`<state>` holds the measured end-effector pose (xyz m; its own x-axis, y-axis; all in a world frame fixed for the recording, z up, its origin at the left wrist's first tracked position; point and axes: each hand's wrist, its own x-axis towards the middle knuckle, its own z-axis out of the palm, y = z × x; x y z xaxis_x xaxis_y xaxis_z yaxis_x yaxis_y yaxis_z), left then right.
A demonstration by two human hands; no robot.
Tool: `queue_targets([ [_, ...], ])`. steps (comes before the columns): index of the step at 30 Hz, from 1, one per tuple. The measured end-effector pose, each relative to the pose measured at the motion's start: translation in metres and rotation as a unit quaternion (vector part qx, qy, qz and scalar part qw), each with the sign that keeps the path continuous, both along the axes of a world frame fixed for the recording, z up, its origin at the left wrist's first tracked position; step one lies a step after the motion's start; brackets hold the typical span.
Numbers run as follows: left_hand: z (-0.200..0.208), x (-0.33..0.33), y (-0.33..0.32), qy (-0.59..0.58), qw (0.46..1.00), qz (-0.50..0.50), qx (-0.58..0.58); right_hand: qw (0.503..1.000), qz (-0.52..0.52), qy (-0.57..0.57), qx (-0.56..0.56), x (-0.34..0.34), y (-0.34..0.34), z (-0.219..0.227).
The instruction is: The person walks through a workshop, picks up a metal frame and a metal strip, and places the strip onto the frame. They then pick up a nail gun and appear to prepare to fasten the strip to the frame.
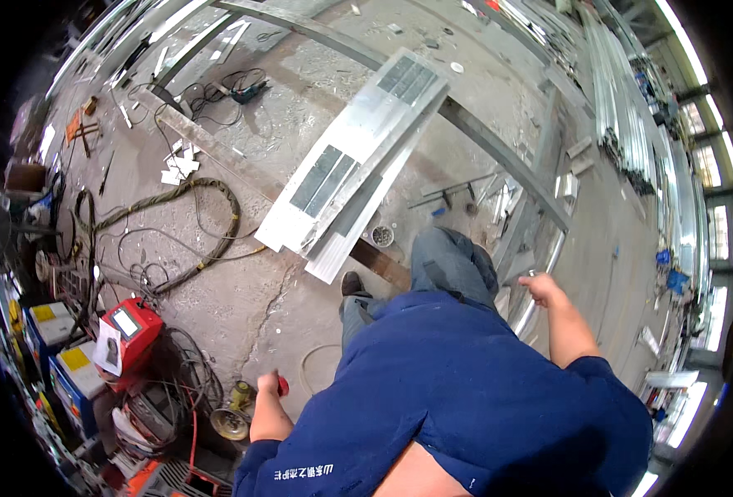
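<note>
My left hand (268, 383) hangs low at my left side, closed around a small red thing (283, 385) whose kind I cannot make out. Out to my right, my right hand (542, 289) is curled with a small pale tip at its fingers; what it holds is too small to name. Ahead of me, light metal panels (296, 217) with dark rectangular slots lie stacked and slightly askew across steel beams (499, 157). Neither hand touches them. A round metal pot (381, 236) of small parts stands on the floor by the panels.
A red machine with a screen (135, 327) and blue-white boxes (77, 364) stand at left. Thick hose (230, 211) and cables coil on the floor. A green power drill (249, 93) lies farther off. Long metal profiles (619, 108) are stacked at right.
</note>
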<state>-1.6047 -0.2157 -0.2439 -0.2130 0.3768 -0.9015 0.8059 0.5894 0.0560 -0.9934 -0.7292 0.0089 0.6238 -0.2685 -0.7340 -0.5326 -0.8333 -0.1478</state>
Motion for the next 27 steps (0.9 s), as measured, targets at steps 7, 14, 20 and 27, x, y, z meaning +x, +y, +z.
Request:
queue_targets([
  [7, 0.026, 0.019, -0.123, -0.125, 0.977, -0.151, -0.081, 0.911, 0.397, -0.101, 0.039, 0.083, 0.089, -0.061],
  [14, 0.103, 0.214, -0.125, -0.110, 0.993, 0.028, 0.013, 0.783, 0.621, -0.025, 0.030, 0.203, 0.172, -0.102],
  [20, 0.167, 0.344, -0.145, -0.120, 0.990, -0.079, -0.008, 0.797, 0.571, 0.163, 0.114, 0.235, 0.222, -0.128],
  [27, 0.121, 0.396, -0.174, -0.076, 0.960, -0.234, -0.131, 0.686, 0.702, 0.143, 0.123, 0.201, 0.230, -0.158],
])
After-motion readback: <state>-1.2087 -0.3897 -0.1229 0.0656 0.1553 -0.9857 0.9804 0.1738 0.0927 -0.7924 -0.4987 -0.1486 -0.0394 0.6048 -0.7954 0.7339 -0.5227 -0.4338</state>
